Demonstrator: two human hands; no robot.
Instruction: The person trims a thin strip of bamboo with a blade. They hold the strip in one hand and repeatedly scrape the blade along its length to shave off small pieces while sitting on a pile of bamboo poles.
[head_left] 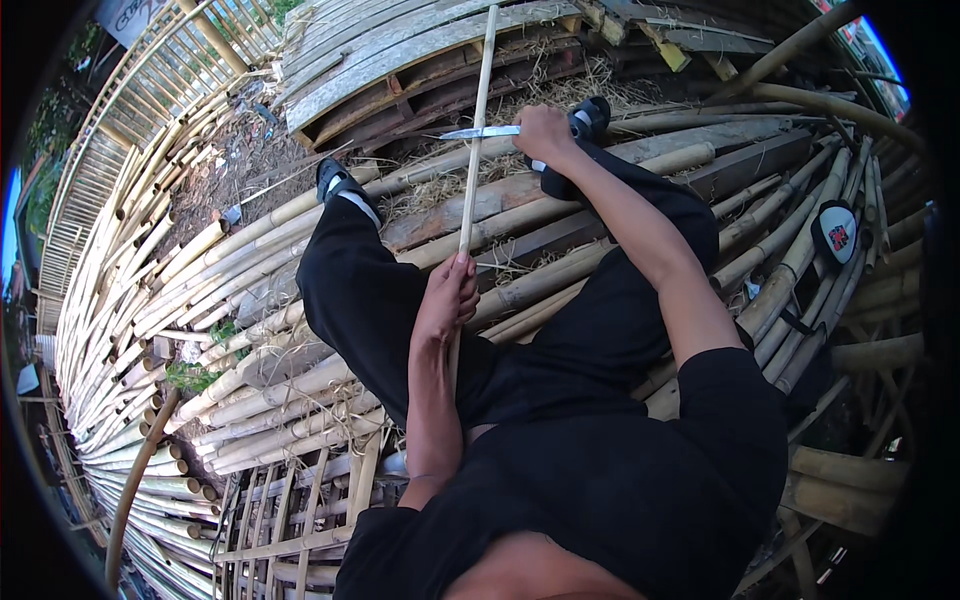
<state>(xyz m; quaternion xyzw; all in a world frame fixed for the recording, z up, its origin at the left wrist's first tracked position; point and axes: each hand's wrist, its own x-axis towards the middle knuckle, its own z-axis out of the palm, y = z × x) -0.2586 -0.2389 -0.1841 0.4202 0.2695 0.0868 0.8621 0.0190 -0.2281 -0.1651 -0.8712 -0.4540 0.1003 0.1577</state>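
My left hand (447,298) is closed around a long pale bamboo strip (474,180), whose lower end runs back between my thighs. The strip slants up and away, its far tip level with the wooden pallet. In front of me, my right hand (546,135) grips a knife by its handle, which the fingers hide. The knife's blade (482,132) points left and lies across the strip, well beyond my left hand.
A weathered wooden pallet (370,75) stands ahead. Bamboo poles (230,245) lie in stacks under and around my legs, with shavings (440,185) among them. A woven bamboo lattice (290,520) is at lower left. At right, a black and white cap (835,232) rests on poles.
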